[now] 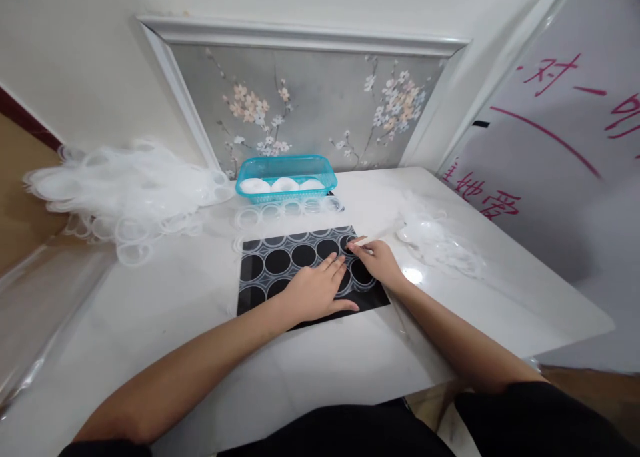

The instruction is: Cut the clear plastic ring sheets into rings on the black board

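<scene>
Steadiness should count most: the left hand (317, 287) lies flat, fingers slightly spread, on the circle-patterned black sheet (277, 261), which rests on the worktop (185, 343) in front of the blue basket (328, 177). The right hand (377, 263) pinches a slim pale item (361, 241) near the sheet's far right corner; whether its tip touches the surface is too small to tell. Even palm pressure would best stop slipping, with the left fingertips clear of that tip. Light, controlled strokes would suit, with the translucent scraps (440, 240) at right kept away from the forearm.
</scene>
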A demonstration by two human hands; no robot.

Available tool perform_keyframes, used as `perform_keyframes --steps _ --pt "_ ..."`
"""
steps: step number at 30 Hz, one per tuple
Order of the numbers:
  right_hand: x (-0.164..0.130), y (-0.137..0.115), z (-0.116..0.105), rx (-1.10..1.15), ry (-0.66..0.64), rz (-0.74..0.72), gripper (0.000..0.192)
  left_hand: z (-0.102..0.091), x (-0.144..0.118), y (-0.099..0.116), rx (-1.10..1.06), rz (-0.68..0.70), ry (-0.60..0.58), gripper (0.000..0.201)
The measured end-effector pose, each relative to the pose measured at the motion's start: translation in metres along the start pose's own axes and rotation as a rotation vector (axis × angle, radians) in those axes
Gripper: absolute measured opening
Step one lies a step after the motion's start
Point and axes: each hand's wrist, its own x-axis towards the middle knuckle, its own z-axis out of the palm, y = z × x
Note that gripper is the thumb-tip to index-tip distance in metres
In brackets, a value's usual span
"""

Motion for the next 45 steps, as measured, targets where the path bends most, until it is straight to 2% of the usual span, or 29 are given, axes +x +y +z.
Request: perform_keyframes --steps 6,15,25,28,31,34,36,37,38,39,40,42,45 --pt "0.004 0.001 -0.001 0.086 -0.003 0.041 0.033 0.007 0.019 0.003 -0.031 -0.029 -0.046 0.084" --pt "0.002 0.001 -0.001 0.091 0.012 0.070 0.036 0.002 0.017 0.006 -0.046 -0.050 -0.108 0.089" --pt "0.002 -0.002 -0.004 0.050 -0.007 0.082 0.034 0.004 0.018 0.004 -0.061 -0.038 -0.080 0.088" --pt "-0.007 -0.005 0.000 -0.096 -0.012 0.036 0.033 0.004 0.018 0.004 -0.069 -0.035 -0.073 0.087" --pt "-0.015 -0.012 0.004 -0.413 -0.101 -0.130 0.028 0.002 0.017 0.004 -0.097 -0.041 -0.066 0.088" --pt "0.000 -0.019 -0.005 -0.684 -0.205 -0.211 0.029 0.002 0.016 0.006 -0.133 -0.051 -0.075 0.094" --pt "0.025 -0.022 -0.024 -0.758 -0.106 -0.123 0.032 0.002 0.015 0.005 -0.163 -0.056 -0.089 0.097" --pt "0.038 -0.024 -0.035 -0.753 0.014 -0.040 0.033 0.002 0.014 0.004 -0.188 -0.058 -0.095 0.097" --pt "0.050 -0.026 -0.047 -0.709 0.166 0.046 0.031 0.001 0.013 0.001 -0.223 -0.056 -0.105 0.096" --pt "0.059 -0.029 -0.057 -0.607 0.331 0.055 0.030 0.000 0.012 -0.002 -0.269 -0.051 -0.112 0.094" --pt "0.062 -0.035 -0.063 -0.480 0.420 0.014 0.029 -0.003 0.011 -0.005 -0.321 -0.053 -0.107 0.090" --pt "0.056 -0.049 -0.067 -0.186 0.384 -0.011 0.032 -0.012 0.006 -0.014 -0.428 -0.096 -0.017 0.075" --pt "0.025 -0.078 -0.051 0.348 0.107 0.115 0.032 -0.038 -0.008 -0.026 -0.580 -0.260 0.297 0.045"
